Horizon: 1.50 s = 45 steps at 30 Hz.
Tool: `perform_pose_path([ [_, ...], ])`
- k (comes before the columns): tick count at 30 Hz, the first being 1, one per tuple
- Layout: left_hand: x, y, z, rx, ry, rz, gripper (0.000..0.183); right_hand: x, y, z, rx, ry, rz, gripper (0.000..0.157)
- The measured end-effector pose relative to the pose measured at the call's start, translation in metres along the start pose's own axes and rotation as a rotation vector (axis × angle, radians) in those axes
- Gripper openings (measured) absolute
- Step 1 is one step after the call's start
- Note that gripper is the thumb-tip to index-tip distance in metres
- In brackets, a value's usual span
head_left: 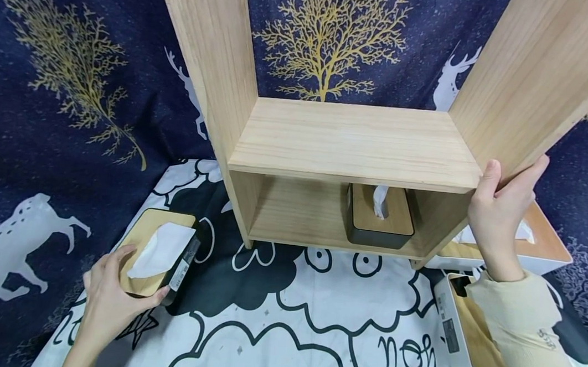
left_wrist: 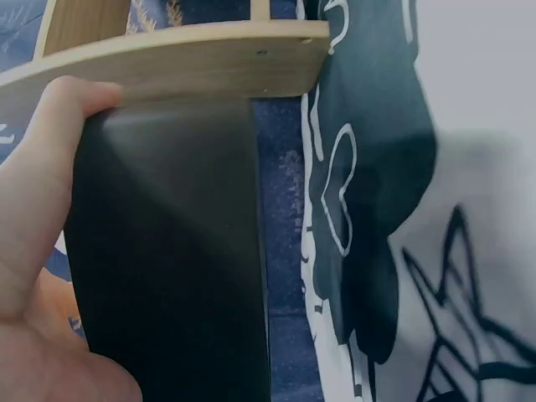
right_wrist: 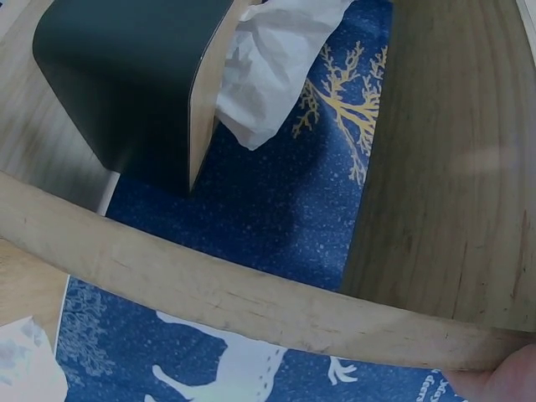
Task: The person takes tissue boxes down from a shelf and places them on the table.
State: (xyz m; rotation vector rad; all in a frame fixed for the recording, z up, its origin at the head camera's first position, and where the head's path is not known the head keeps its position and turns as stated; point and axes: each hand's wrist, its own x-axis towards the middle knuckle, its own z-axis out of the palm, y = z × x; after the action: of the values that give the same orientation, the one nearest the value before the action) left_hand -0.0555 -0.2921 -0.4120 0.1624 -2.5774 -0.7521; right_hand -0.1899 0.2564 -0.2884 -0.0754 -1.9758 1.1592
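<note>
In the head view my left hand (head_left: 107, 295) grips a black tissue box (head_left: 138, 239) with a wooden lid, thumb on the near side and fingers across the lid. White tissue (head_left: 163, 248) sticks out of it. The left wrist view shows the box's dark side (left_wrist: 172, 243) with the thumb and fingers about it. My right hand (head_left: 504, 214) holds the front edge of the right side panel (head_left: 543, 97) of a wooden shelf (head_left: 356, 145). A second black tissue box (head_left: 378, 240) stands in the shelf's lower compartment, toward the right; it shows large in the right wrist view (right_wrist: 126, 92).
To the right of the shelf is a white tissue box (head_left: 544, 260) with a wooden top. A white box (head_left: 448, 324) with a wooden lid lies nearer, partly behind my right sleeve (head_left: 521, 317). A patterned cloth (head_left: 285, 349) covers the table; a dark blue curtain (head_left: 148, 20) hangs behind.
</note>
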Motion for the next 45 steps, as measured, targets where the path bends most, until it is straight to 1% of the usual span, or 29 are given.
perform_pose_path([
  [5,0.014,-0.007,0.000,0.002,-0.037,-0.017,0.104,0.000,0.000,-0.001,-0.002,-0.001,0.006,0.049],
  [7,0.020,-0.010,0.002,0.002,-0.041,-0.020,0.104,0.000,0.000,-0.001,0.001,-0.001,0.008,0.049],
  [15,0.044,-0.029,0.015,-0.029,-0.005,-0.012,0.099,0.001,0.001,-0.001,-0.002,-0.001,0.001,0.048],
  [20,0.058,-0.040,0.021,-0.039,-0.016,-0.053,0.097,0.001,0.001,-0.001,-0.001,0.002,-0.007,0.048],
  [24,0.066,-0.047,0.026,-0.020,-0.013,-0.079,0.097,0.001,0.001,0.000,0.000,0.003,-0.013,0.048],
  [31,0.074,-0.052,0.033,-0.001,-0.016,-0.115,0.097,0.001,0.002,-0.001,0.009,-0.003,-0.022,0.049],
  [38,0.080,-0.055,0.035,-0.013,-0.008,-0.126,0.095,0.001,0.003,-0.001,0.015,0.004,-0.021,0.049],
  [45,0.083,-0.059,0.037,-0.013,-0.050,-0.159,0.097,0.001,0.001,0.000,0.021,0.001,-0.010,0.048],
])
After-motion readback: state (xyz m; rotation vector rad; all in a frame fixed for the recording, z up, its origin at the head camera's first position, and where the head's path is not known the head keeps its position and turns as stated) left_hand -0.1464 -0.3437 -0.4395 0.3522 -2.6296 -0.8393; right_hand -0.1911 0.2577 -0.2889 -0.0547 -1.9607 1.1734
